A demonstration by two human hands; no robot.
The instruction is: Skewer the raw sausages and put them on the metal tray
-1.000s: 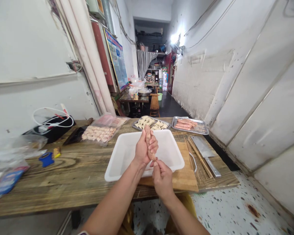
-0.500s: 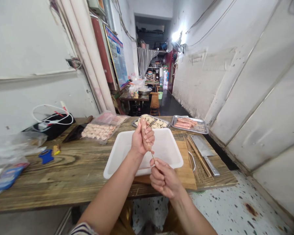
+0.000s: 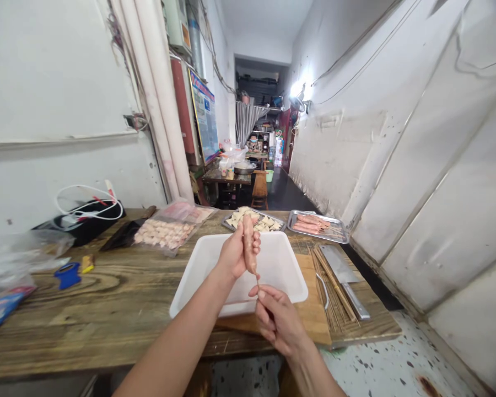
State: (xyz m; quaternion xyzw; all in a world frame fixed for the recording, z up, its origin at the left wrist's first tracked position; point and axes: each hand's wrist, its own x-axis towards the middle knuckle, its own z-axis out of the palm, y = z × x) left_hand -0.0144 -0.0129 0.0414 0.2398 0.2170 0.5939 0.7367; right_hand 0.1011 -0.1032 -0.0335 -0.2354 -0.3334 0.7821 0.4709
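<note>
A pink sausage (image 3: 249, 245) stands tilted above the white plastic tub (image 3: 287, 267), with a thin skewer coming out of its lower end. My left hand (image 3: 234, 251) is wrapped round the sausage from the left, fingertips showing on its right side. Below it, my right hand (image 3: 275, 314) pinches the skewer between thumb and forefinger, near the tub's front rim. Behind the tub, a metal tray holds pale folded pieces (image 3: 268, 223). Another metal tray (image 3: 337, 234) at the back right bears skewered sausages (image 3: 310, 223).
Right of the tub lie a wooden board (image 3: 314, 320), loose bamboo skewers (image 3: 334, 281) and a cleaver (image 3: 341, 267). On the left are a bag of meat pieces (image 3: 161, 234), a blue object (image 3: 67, 275) and plastic bags (image 3: 8, 264). A person (image 3: 254, 144) is far back.
The view has tilted up, so the table sits lower in the picture. My left hand's fingers have loosened a little, showing more of the sausage. My right hand still pinches the skewer.
</note>
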